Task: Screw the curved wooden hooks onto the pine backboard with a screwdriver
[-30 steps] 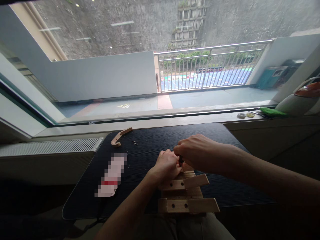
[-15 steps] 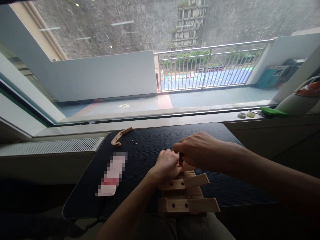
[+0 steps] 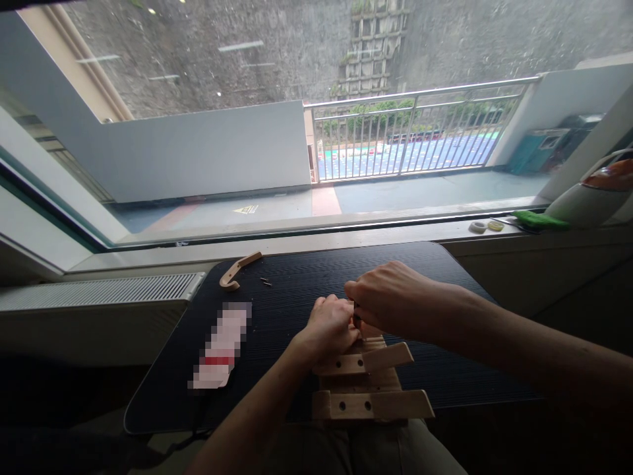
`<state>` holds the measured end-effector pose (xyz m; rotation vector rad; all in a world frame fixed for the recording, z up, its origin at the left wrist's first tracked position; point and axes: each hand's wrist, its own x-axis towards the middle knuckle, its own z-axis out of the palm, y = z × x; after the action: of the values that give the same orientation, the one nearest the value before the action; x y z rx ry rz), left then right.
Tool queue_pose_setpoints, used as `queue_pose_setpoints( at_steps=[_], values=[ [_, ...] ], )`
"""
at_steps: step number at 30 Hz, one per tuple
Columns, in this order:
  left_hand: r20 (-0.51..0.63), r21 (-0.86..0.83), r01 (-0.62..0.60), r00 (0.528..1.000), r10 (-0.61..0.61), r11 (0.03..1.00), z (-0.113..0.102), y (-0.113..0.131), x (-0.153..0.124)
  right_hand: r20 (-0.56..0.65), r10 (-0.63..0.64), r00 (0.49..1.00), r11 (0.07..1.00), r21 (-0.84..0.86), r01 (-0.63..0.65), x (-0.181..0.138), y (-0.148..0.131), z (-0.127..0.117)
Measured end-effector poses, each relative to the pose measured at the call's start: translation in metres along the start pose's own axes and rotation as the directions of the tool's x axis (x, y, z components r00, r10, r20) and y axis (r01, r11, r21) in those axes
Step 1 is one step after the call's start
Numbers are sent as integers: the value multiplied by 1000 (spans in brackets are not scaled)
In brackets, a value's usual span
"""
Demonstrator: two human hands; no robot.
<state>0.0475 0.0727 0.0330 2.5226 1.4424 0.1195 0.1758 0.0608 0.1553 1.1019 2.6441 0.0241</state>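
My right hand (image 3: pixel 383 293) is closed around the top of a short dark tool (image 3: pixel 356 319), probably a screwdriver, which points down at the wood; most of it is hidden. Right beside it, my left hand (image 3: pixel 333 323) has its fingers closed at the far end of a slatted wooden rack (image 3: pixel 388 380), over a wooden hook (image 3: pixel 372 330) that shows only in part. Nearer to me, two more wooden hooks lie across the rack: a middle one (image 3: pixel 388 359) and a near one (image 3: pixel 400 404), each with two dark screw holes or heads.
On the black table (image 3: pixel 287 310) at the far left lie a loose wooden hook (image 3: pixel 237 270) and a few screws (image 3: pixel 266 282). A blurred pinkish item (image 3: pixel 225 343) lies closer. The windowsill holds tape rolls (image 3: pixel 477 227), a green cloth (image 3: pixel 539 220) and a white-and-orange container (image 3: pixel 593 198).
My right hand has turned and shifted very slightly, so less of the dark tool shows. My left hand and the rack stay practically where they were.
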Motion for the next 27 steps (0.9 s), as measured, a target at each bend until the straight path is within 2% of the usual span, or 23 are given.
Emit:
queue_pose_setpoints(
  at_steps=[8,13,17,27],
  values=[
    [-11,16,4,1000,-4,1000,3,-1,1,50,-49,998,999,-5,49,2,-5,-6],
    [-1,34,-15,1000,15,999,3,-1,1,-6,-38,999,999,-17,38,5,-1,2],
    [-15,8,-17,1000,17,1000,2,0,0,-1,-21,1000,1000,-5,21,6,0,4],
    [1,14,14,1000,-15,1000,3,-1,2,59,-30,998,1000,-8,30,0,-7,-10]
  ],
)
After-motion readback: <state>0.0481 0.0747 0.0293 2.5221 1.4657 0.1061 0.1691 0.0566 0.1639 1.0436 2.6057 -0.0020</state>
